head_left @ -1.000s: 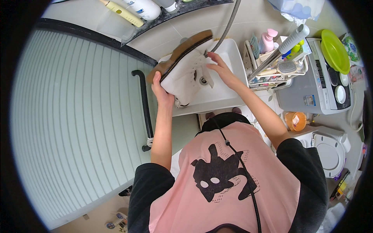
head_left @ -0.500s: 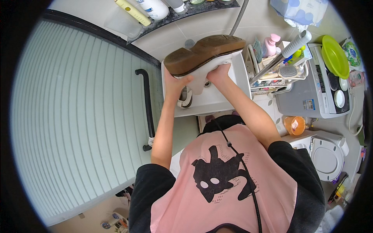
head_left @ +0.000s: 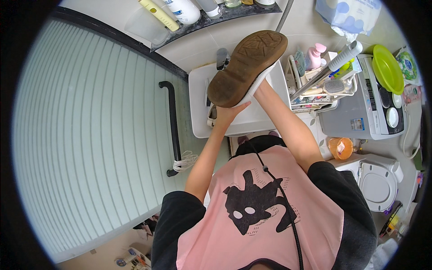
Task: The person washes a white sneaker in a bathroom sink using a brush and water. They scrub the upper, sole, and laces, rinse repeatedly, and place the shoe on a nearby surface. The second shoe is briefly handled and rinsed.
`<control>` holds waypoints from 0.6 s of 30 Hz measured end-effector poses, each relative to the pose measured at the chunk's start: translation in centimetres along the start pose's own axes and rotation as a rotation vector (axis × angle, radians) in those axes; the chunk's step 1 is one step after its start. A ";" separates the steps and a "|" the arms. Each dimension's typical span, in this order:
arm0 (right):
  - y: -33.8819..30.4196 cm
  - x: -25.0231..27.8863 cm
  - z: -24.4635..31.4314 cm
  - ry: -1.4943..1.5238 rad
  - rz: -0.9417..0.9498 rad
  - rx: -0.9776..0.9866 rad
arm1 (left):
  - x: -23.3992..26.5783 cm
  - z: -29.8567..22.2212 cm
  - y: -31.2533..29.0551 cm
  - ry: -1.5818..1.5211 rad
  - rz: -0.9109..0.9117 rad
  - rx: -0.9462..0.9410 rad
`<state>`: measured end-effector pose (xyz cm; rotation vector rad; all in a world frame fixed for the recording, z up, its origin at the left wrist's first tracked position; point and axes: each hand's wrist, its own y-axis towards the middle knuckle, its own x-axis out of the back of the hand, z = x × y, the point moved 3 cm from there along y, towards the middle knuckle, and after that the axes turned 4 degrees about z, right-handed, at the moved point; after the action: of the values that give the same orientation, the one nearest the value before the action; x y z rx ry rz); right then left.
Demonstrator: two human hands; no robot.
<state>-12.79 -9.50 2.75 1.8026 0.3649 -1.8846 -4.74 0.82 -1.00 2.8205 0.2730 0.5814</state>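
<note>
Turning: one white shoe (head_left: 247, 67), brown sole, swung since a moment earlier to show its full tread. Location: above the sink (head_left: 196, 112). Left hand (head_left: 228, 115): thumb spread beneath the heel, other fingers unseen. Right hand (head_left: 261, 88): mostly behind the shoe. Closure of either: could not be told.

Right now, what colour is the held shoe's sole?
The sole is brown, with a patterned tread, seen best in the head view.
</note>
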 end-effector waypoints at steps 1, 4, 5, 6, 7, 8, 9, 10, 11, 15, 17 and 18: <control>0.0 -0.4 0.0 -0.022 -0.018 0.001 | 0.0 0.3 0.0 -0.021 -0.015 -0.027; -0.5 -2.0 0.7 -0.115 -0.183 0.035 | 0.5 -0.1 -0.1 0.254 -0.098 0.094; 0.5 -0.4 0.7 -0.030 -0.109 0.022 | 1.0 -0.2 -0.3 0.232 -0.153 0.023; 0.9 -0.3 0.7 0.053 -0.041 0.016 | 1.6 0.7 -0.1 0.204 -0.202 -0.048; 0.8 0.4 0.9 -0.097 -0.148 0.049 | 2.0 1.4 0.1 0.175 -0.250 -0.119; 0.4 -0.7 0.9 -0.244 -0.256 0.072 | 2.5 1.1 0.4 -0.127 -0.267 -0.067; 0.0 -1.4 1.0 -0.393 -0.362 0.101 | 2.8 0.1 1.1 -0.430 -0.278 -0.018; 0.1 -1.3 1.1 -0.484 -0.386 0.103 | 3.0 -0.1 1.8 -0.733 -0.285 0.033; 0.3 -1.4 1.1 -0.541 -0.340 0.075 | 3.5 -0.7 2.6 -0.505 -0.293 -0.061; 0.9 -0.8 0.3 -0.593 -0.209 -0.023 | 3.5 -2.1 4.2 -1.004 -0.386 0.089; -0.4 -0.8 -0.3 -0.699 -0.256 -0.208 | 3.7 -1.5 4.4 -1.061 -0.394 0.090; -1.1 -1.0 -0.2 -0.754 -0.281 -0.294 | 3.5 -1.2 4.6 -1.079 -0.391 0.103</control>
<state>-13.19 -8.33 3.52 0.7935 0.5879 -2.3820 -1.49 -2.46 2.63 2.6035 0.5889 -1.0210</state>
